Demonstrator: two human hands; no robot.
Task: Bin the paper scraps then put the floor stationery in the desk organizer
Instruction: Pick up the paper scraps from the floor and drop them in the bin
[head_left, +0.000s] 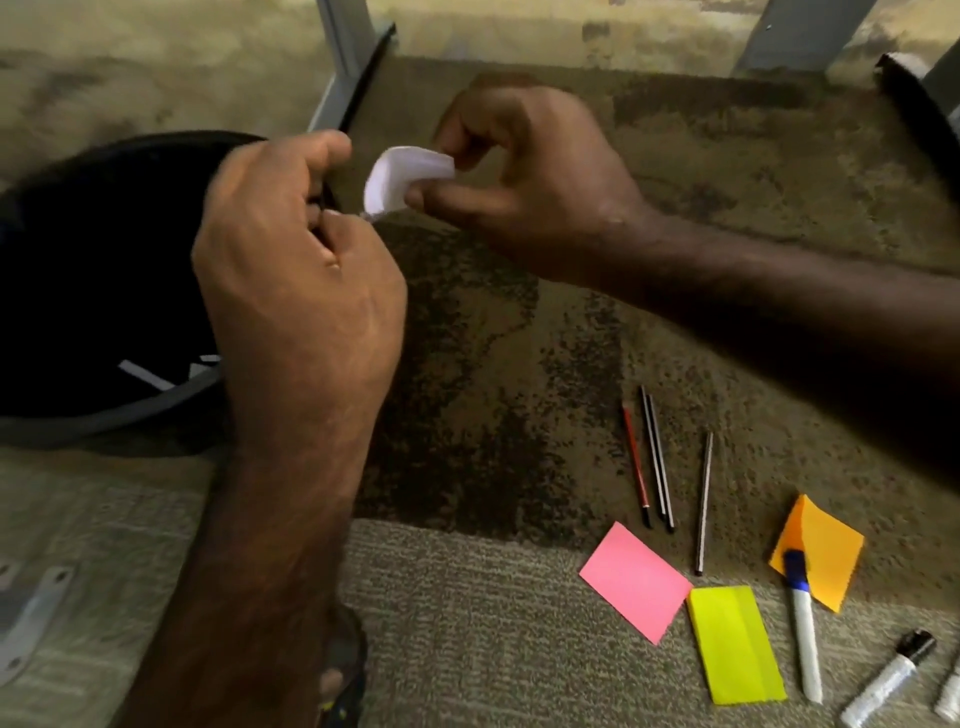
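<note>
1. The right hand (524, 176) pinches a curled white paper scrap (402, 179) between thumb and fingertips, holding it in the air above the carpet.
2. The left hand (296, 270) has its fingers curled inward, and its fingertips meet the lower left edge of the same scrap; it appears to pinch that corner, though the contact is partly hidden.
3. Just left of both hands sits a dark round bin (93, 291); the left hand overlaps its rim.
4. On the patterned carpet (493, 364) toward the lower right lie a red pencil (636, 465), two dark pencils (657, 457) side by side, and another pencil (704, 501) a little apart.
5. Near them lie a pink sticky note (634, 579), a yellow sticky note (735, 644) touching its corner, and an orange sticky note (826, 551).
6. A blue-capped white marker (804, 623) rests partly on the orange note; a black-capped marker (888, 675) lies near the frame's corner.
7. Grey desk legs (343, 57) stand at the top.
</note>
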